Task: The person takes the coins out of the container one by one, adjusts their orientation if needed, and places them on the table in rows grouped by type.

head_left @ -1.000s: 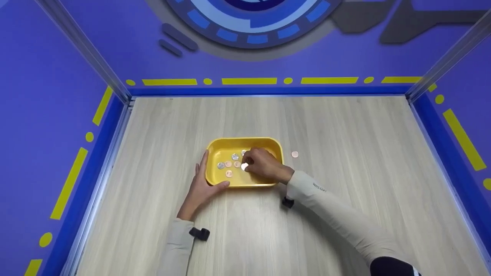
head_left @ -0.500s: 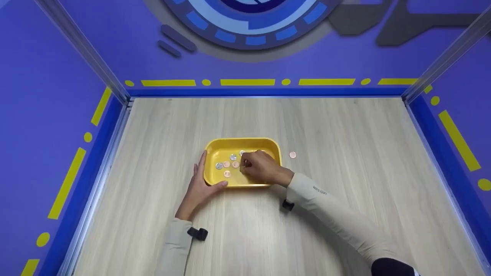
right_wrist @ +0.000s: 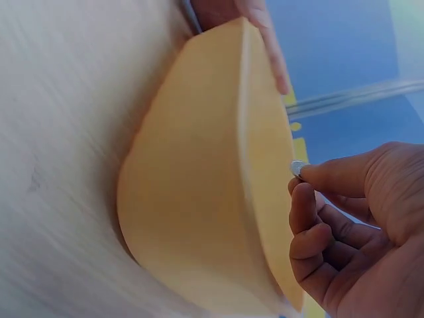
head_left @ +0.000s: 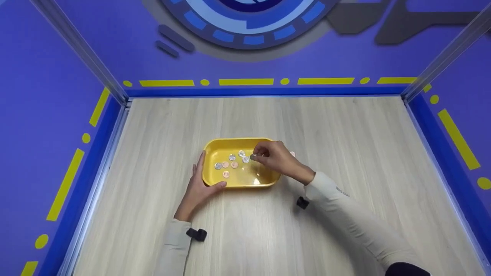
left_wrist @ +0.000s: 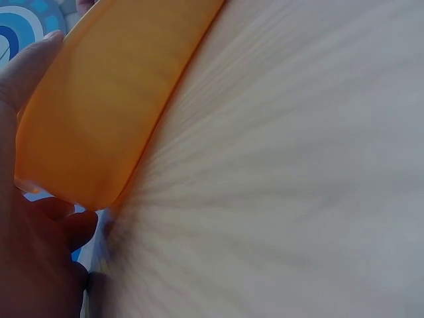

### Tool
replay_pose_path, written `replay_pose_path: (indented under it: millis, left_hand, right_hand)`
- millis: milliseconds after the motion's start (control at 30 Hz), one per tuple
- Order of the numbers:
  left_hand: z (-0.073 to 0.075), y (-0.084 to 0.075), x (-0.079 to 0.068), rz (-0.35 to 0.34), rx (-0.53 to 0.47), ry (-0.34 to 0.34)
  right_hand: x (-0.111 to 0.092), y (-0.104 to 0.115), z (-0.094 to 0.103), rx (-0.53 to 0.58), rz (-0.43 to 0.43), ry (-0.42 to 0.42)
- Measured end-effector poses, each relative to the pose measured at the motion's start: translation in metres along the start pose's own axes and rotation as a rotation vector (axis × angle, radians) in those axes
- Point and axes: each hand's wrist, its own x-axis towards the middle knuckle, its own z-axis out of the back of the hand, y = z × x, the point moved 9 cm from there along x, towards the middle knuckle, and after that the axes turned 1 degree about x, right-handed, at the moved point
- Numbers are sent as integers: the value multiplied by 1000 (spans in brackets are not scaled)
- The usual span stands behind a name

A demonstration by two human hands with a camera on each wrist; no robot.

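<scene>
Silver coin is pinched between the thumb and fingertips of the right hand, over the right part of the yellow tray. It looks tilted, and I can't tell exactly how high it is. The rest of the fingers are loosely curled in behind it.

If you're doing this bit yourself, I'd grip it by the edge like that, with just the tips, no hard squeeze, since something that thin could easily pop out. I'd also lift well over the rim so it doesn't snag.

As for the tray, I count 7 loose coins on its floor: 4 silver-colored coins and 3 copper-colored coins. They're mostly toward the left and middle, with a few pairs touching or nearly so. There could be more hidden behind the fingers, no idea.

Left hand is spread around the near left corner, thumb on the near rim, forefinger along the outside. Good brace imo.

Outside that, 1 copper coin lies on the wood-look table, just right of the tray, partly hidden by the knuckles.
</scene>
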Motion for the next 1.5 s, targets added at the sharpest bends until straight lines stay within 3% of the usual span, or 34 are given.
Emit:
replay_pose_path:
  millis: [200,467,733,1200,1500]
  left_hand:
    - [-1,-1,0,-12,9,1]
    - [0,-2,0,-29,8,1]
    - [1,0,-2,4,3,0]
    - [1,-3,0,-41,1,-4]
    - [0,-2,-1,-26,-5,0]
  right_hand:
    - [-14,-5,25,104,-11,-64]
    - [-30,-19,49,116,-82,-151]
    - [-42,-35,64,149,-109,-212]
    - [-66,-73,83,220,-177,-278]
    - [-78,-114,87,128,-273,-319]
